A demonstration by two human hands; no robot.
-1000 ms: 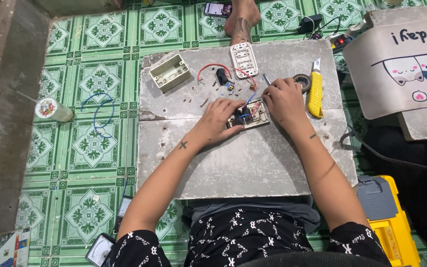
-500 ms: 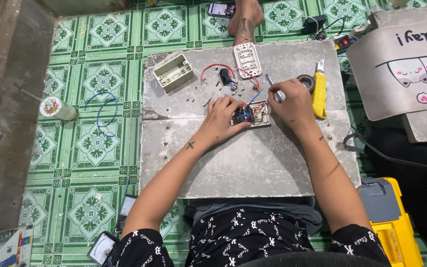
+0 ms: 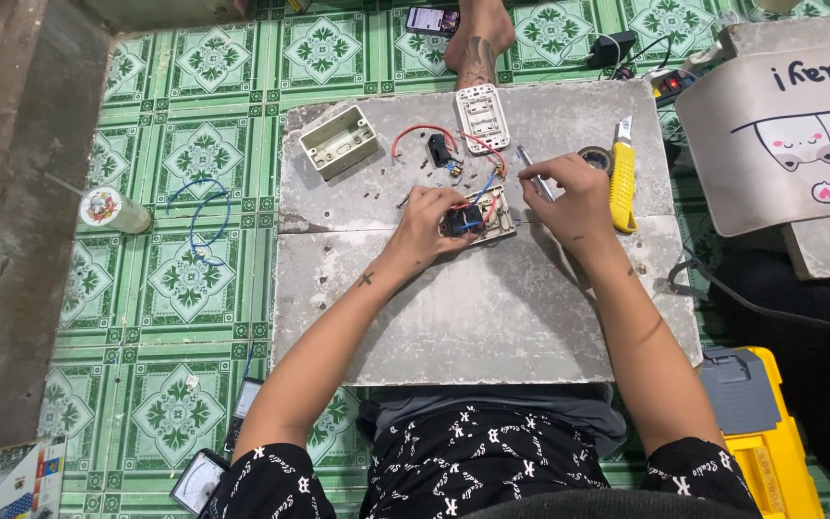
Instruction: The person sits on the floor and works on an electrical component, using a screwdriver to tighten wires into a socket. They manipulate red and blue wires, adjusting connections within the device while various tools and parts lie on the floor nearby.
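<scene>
My left hand [image 3: 431,223] rests on a small beige switch frame [image 3: 494,221] with a black module and red and blue wires, pinning it to the grey slab [image 3: 473,298]. My right hand [image 3: 569,197] is just right of the frame and grips a thin metal screwdriver [image 3: 533,170], which sticks up and to the left from the fingers. Small screws lie scattered on the slab above my left hand. A loose black module with a red wire [image 3: 434,144] lies further up.
A beige wall box [image 3: 338,141] and a white switch plate [image 3: 482,117] lie at the slab's far side. A yellow utility knife [image 3: 622,173] and a tape roll [image 3: 595,157] sit right of my hand. Another person's foot [image 3: 477,43] is beyond. A yellow case [image 3: 770,432] stands at right.
My right hand has lifted off the switch frame and drawn up and to the right with the screwdriver. My left hand stays on the frame.
</scene>
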